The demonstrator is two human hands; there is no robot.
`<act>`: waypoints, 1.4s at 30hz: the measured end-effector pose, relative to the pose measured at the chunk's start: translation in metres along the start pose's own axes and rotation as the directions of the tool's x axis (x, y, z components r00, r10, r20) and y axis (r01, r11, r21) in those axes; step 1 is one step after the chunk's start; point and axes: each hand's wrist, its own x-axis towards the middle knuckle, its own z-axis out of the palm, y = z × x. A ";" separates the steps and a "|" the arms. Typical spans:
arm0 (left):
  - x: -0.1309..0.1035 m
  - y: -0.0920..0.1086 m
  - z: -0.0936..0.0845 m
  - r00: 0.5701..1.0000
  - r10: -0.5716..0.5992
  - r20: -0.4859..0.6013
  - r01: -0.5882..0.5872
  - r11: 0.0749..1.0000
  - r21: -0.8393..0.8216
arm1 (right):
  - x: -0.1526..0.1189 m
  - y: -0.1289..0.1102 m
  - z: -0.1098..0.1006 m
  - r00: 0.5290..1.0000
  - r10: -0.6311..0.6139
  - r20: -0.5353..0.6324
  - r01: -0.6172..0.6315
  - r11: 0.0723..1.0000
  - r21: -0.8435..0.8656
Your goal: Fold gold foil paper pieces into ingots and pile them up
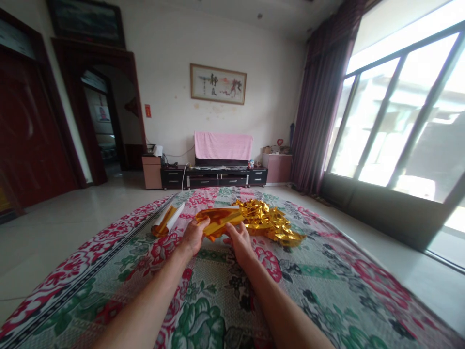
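Between my two hands is a sheet of shiny gold foil paper [220,219], curved and with a white edge showing along its far side. My left hand [193,235] pinches its left end, thumb on top. At the right end, my right hand [239,238] grips the near edge with thumb and fingers. Just right of the sheet lies a heap of folded gold foil pieces [271,220]. To the left rests a curled stack of gold foil paper [167,220] with a white underside.
A flowered cloth [198,320] covers the surface under my hands. Beyond it stand a low black cabinet [218,180] and a pink cloth [223,145] draped over something upright. A purple curtain [312,116] hangs beside large windows [392,111] at right.
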 end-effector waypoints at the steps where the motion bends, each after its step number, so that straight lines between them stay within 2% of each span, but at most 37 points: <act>1: -0.001 -0.001 0.001 1.000 -0.006 0.005 0.006 1.000 -0.007 | 0.001 0.002 0.001 0.999 0.037 0.000 -0.037 0.999 0.039; 3: -0.001 -0.003 0.001 1.000 -0.029 0.005 0.029 1.000 -0.007 | 0.005 0.006 0.002 0.995 0.090 -0.038 -0.087 0.993 0.079; 6: 0.001 -0.001 -0.005 0.997 -0.017 -0.077 0.021 0.998 0.053 | 0.010 0.011 0.002 0.994 0.057 -0.097 -0.056 0.998 0.013; 8: 0.003 0.004 -0.012 0.978 0.099 -0.182 -0.065 0.981 0.185 | 0.012 0.010 -0.001 0.992 -0.037 -0.123 0.021 0.991 -0.130; 9: 0.004 0.007 -0.016 0.962 0.159 -0.223 -0.086 0.948 0.305 | 0.011 0.009 -0.002 0.987 -0.098 -0.126 0.067 0.972 -0.226; 10: 0.004 0.010 -0.019 0.946 0.218 -0.242 -0.087 0.886 0.456 | 0.010 0.006 -0.004 0.979 -0.162 -0.124 0.115 0.939 -0.324; 11: 0.004 0.013 -0.023 0.930 0.292 -0.223 -0.097 0.780 0.618 | 0.009 0.003 -0.005 0.969 -0.222 -0.110 0.156 0.892 -0.424; 13: 0.004 0.016 -0.027 0.907 0.396 -0.144 -0.093 0.522 0.848 | 0.007 -0.002 -0.008 0.946 -0.314 -0.076 0.216 0.791 -0.573; 14: 0.003 0.016 -0.028 0.903 0.418 -0.104 -0.092 0.423 0.901 | 0.005 -0.004 -0.008 0.939 -0.341 -0.045 0.245 0.755 -0.609; 15: 0.003 0.016 -0.028 0.900 0.429 -0.077 -0.093 0.363 0.927 | 0.004 -0.006 -0.008 0.933 -0.360 -0.021 0.268 0.730 -0.628; 16: 0.003 0.015 -0.027 0.900 0.432 -0.063 -0.098 0.342 0.935 | 0.004 -0.007 -0.007 0.928 -0.371 0.002 0.288 0.718 -0.633; 17: 0.003 0.014 -0.025 0.902 0.427 -0.059 -0.108 0.356 0.928 | 0.003 -0.007 -0.007 0.926 -0.376 0.021 0.305 0.716 -0.629; 19: 0.004 0.013 -0.021 0.917 0.394 -0.065 -0.134 0.457 0.880 | 0.003 -0.007 -0.005 0.922 -0.385 0.046 0.332 0.722 -0.608; 22: 0.004 0.015 -0.014 0.963 0.267 -0.029 -0.157 0.649 0.745 | 0.004 -0.008 -0.001 0.903 -0.419 0.094 0.397 0.730 -0.556; 24: 0.003 0.018 -0.010 0.983 0.186 -0.002 -0.135 0.720 0.681 | 0.004 -0.009 0.000 0.885 -0.451 0.115 0.440 0.730 -0.523; 27: -0.001 0.021 -0.007 0.996 0.088 -0.007 -0.064 0.774 0.630 | 0.004 -0.009 0.000 0.875 -0.473 0.104 0.459 0.741 -0.490; 31: -0.004 0.022 -0.005 0.997 0.022 -0.078 0.020 0.865 0.502 | 0.005 -0.002 -0.002 0.903 -0.427 0.053 0.413 0.823 -0.390; 38: -0.005 0.025 -0.002 0.986 -0.096 -0.135 0.131 0.951 0.281 | 0.003 0.003 -0.006 0.959 -0.281 0.036 0.248 0.773 -0.583; 42: -0.003 0.025 -0.007 0.982 -0.124 -0.143 0.152 0.967 0.204 | 0.001 0.000 -0.005 0.973 -0.222 0.062 0.216 0.785 -0.581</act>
